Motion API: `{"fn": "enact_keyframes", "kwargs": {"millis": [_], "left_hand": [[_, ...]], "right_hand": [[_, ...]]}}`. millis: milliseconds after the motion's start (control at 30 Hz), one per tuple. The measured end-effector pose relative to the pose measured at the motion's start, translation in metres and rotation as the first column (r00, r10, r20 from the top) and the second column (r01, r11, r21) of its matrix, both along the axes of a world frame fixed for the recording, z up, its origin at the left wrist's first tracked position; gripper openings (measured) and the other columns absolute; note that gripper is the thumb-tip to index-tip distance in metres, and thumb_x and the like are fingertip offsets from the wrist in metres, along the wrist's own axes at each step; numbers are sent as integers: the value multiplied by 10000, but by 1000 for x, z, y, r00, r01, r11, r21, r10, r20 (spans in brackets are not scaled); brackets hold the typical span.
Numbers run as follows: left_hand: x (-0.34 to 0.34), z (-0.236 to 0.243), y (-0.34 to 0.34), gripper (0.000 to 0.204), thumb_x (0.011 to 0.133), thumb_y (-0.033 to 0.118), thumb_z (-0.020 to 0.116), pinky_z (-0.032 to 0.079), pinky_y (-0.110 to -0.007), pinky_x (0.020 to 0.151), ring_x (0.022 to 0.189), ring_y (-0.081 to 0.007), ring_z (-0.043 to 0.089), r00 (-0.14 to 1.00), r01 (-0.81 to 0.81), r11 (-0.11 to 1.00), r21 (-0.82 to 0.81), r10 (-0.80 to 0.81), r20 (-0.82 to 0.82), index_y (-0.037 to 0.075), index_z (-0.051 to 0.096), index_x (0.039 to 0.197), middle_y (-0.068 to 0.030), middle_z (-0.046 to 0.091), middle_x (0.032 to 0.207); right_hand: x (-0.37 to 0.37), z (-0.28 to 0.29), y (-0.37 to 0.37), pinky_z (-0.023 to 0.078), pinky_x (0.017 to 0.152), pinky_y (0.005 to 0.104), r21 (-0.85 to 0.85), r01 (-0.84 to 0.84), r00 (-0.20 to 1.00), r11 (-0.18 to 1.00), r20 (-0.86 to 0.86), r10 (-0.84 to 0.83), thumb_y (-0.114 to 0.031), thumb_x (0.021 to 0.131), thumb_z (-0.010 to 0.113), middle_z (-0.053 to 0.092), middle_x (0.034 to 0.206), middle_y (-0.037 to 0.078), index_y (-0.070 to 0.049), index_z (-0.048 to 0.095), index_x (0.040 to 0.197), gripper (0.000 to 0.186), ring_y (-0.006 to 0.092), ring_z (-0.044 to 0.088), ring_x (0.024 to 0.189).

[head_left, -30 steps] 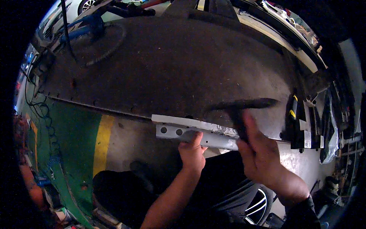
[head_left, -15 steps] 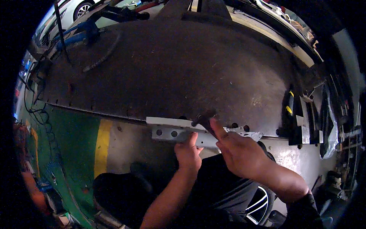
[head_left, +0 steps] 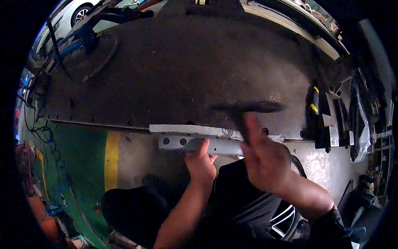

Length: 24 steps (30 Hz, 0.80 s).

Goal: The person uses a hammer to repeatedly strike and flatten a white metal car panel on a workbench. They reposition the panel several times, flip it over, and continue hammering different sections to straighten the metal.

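A long grey sheet-metal beam (head_left: 226,148) with round holes lies along the near edge of the dark metal bench (head_left: 174,79), its pale upper flange on the edge. My left hand (head_left: 201,165) grips its lower side, thumb on the front face and fingers underneath. My right hand (head_left: 267,166) is wrapped round the handle of a hammer (head_left: 259,108). The dark hammer head is smeared by motion and hangs above the beam, apart from it. My right hand hides part of the beam's right end.
At the right stand black parts with yellow marks (head_left: 315,101) beside clear plastic wrap (head_left: 360,128). A hose (head_left: 103,62) curves over the far left bench. Coiled cable (head_left: 45,135) hangs left. A wheel (head_left: 286,220) shows beside my legs. A white car (head_left: 68,18) stands beyond.
The hammer has risen off the beam's flange, and its head now lies crosswise in view. My left hand keeps its hold on the beam. The whole view has shifted slightly.
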<state>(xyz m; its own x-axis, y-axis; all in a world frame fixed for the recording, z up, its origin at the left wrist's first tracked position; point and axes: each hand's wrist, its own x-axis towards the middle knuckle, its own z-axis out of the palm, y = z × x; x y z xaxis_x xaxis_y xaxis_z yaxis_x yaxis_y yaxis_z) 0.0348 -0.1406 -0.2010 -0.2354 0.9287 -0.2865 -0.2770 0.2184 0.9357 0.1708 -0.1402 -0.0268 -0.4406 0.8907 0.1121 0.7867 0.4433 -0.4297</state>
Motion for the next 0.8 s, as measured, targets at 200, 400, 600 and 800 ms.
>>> {"fn": "enact_keyframes", "kwargs": {"millis": [200, 400, 600, 800], "left_hand": [[1, 25, 7, 381, 865, 187, 686, 509, -453, 837, 1070, -233, 587, 838, -132, 949, -288, 262, 479, 29, 605, 1202, -78, 611, 1194], [2, 18, 0, 386, 873, 200, 683, 507, -439, 848, 1073, -227, 589, 980, 19, 999, -31, -12, 198, -1, 600, 1192, -83, 601, 1213], [-2, -13, 7, 399, 843, 168, 715, 509, -433, 864, 1089, -242, 591, 877, 0, 991, -132, 64, 476, -12, 589, 1176, -96, 612, 1176], [-2, 26, 4, 408, 852, 177, 710, 498, -427, 866, 1065, -220, 592, 808, -115, 941, -319, 275, 521, -2, 587, 1197, -82, 613, 1188]], "right_hand": [[-2, 8, 9, 529, 725, 442, 0, -30, 1000, 1000, -8, 30, -92, 915, 534, 639, 1031, 209, -42, 309, 1476, 606, 361, 641, 847], [-5, -3, 6, 539, 728, 419, -175, -33, 988, 984, 142, 58, -63, 904, 547, 612, 1160, 240, -3, 316, 1460, 605, 352, 645, 853], [-26, 10, 3, 541, 756, 411, -34, -10, 999, 999, -51, 8, -80, 906, 551, 604, 1190, 249, -8, 337, 1454, 593, 379, 643, 904], [-12, 11, 20, 538, 811, 415, -96, -90, 991, 991, -110, 79, -89, 912, 549, 623, 1177, 243, 7, 332, 1449, 588, 400, 650, 978]]}}
